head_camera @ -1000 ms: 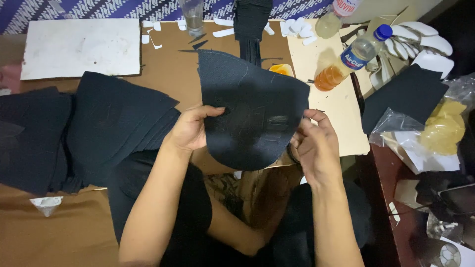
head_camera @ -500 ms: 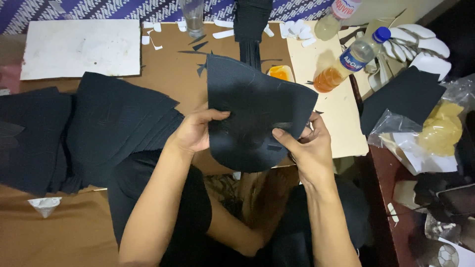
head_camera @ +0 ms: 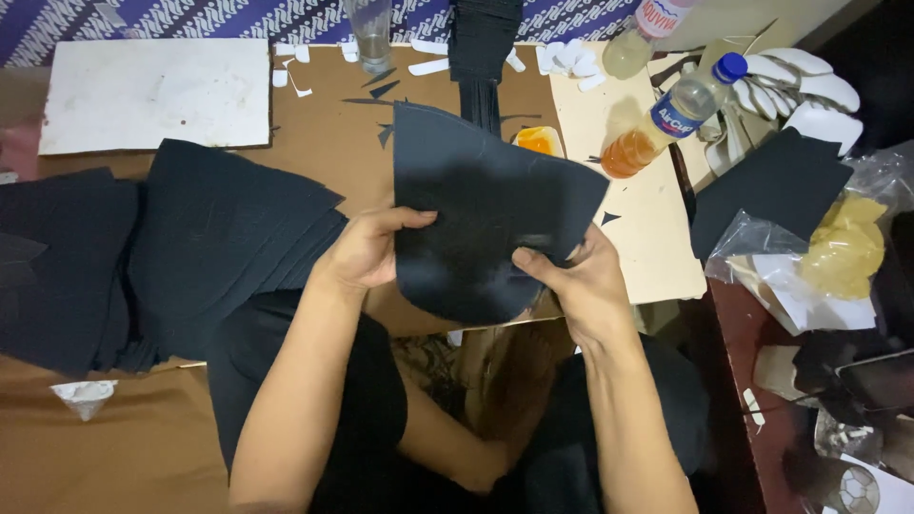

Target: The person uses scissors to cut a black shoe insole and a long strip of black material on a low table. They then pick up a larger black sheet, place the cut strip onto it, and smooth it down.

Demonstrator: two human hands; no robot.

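Note:
Both of my hands hold one black cut piece of fabric-like sheet [head_camera: 481, 205] up over the brown table [head_camera: 324, 133]. My left hand [head_camera: 367, 249] grips its left edge with the thumb on top. My right hand [head_camera: 581, 281] pinches its lower right edge. The piece has a curved lower edge and pointed upper corners. A stack of similar black pieces [head_camera: 205, 243] lies fanned out just left of my left hand.
A white board [head_camera: 157, 93] lies at the far left. A bottle with orange liquid [head_camera: 671, 116], a small orange-filled dish [head_camera: 538, 141], white cut shapes [head_camera: 809, 86], a black sheet [head_camera: 776, 186] and a plastic bag of yellow material [head_camera: 838, 247] sit to the right. Crumpled paper [head_camera: 84, 395] lies lower left.
The black piece has been turned and shifted slightly right between my hands. My right hand has moved its grip lower along the right edge.

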